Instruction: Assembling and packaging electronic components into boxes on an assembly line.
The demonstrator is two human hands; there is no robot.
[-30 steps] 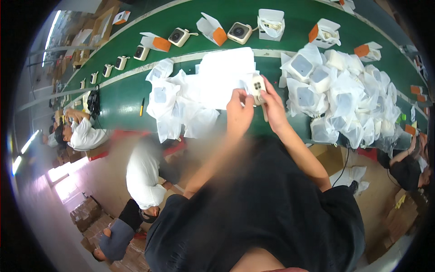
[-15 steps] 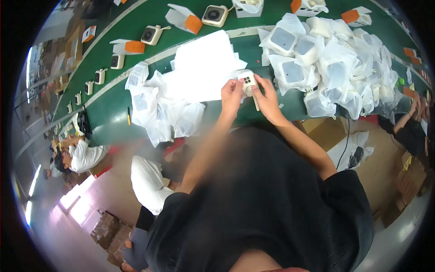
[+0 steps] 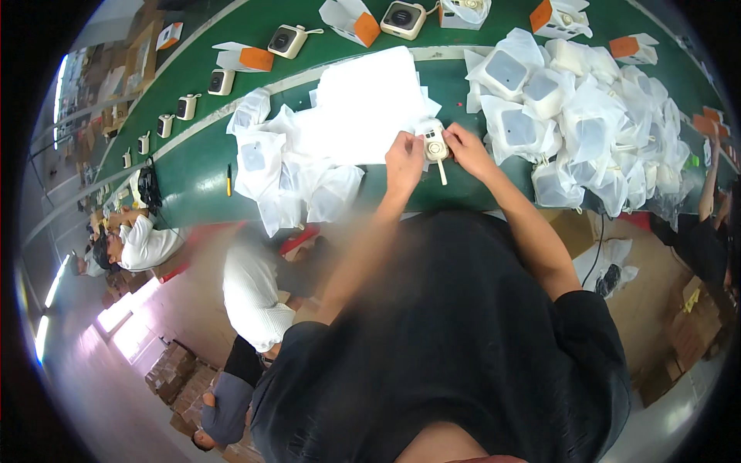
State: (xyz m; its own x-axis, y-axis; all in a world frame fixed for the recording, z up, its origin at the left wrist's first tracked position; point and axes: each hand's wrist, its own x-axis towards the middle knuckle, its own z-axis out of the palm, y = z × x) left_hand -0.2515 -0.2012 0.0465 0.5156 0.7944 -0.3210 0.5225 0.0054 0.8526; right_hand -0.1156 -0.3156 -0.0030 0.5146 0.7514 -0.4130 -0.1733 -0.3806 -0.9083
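Note:
A small cream device [image 3: 434, 144] with a round dial, dark square buttons and a short strap is held upright between my two hands, over the near edge of a stack of white sheets [image 3: 359, 100]. Its strap hangs down toward me. My left hand [image 3: 405, 163] grips its left side, thumb and fingers closed. On the right side, my right hand [image 3: 468, 152] pinches it with thumb and fingertips. Left of the stack lie several devices in translucent white bags [image 3: 297, 174]. A larger heap of bagged devices [image 3: 583, 127] lies to the right.
Along the far green belt [image 3: 255, 89] stand cream devices [image 3: 287, 41] and open white-and-orange boxes [image 3: 351, 21]. A yellow-and-black pen-like tool [image 3: 228, 179] lies at left. Other people sit at the left [image 3: 139, 243] and right [image 3: 698, 239].
The whole view has shifted, so the table appears farther right. The device has tilted in my hands, its dial showing more fully and its strap hanging lower.

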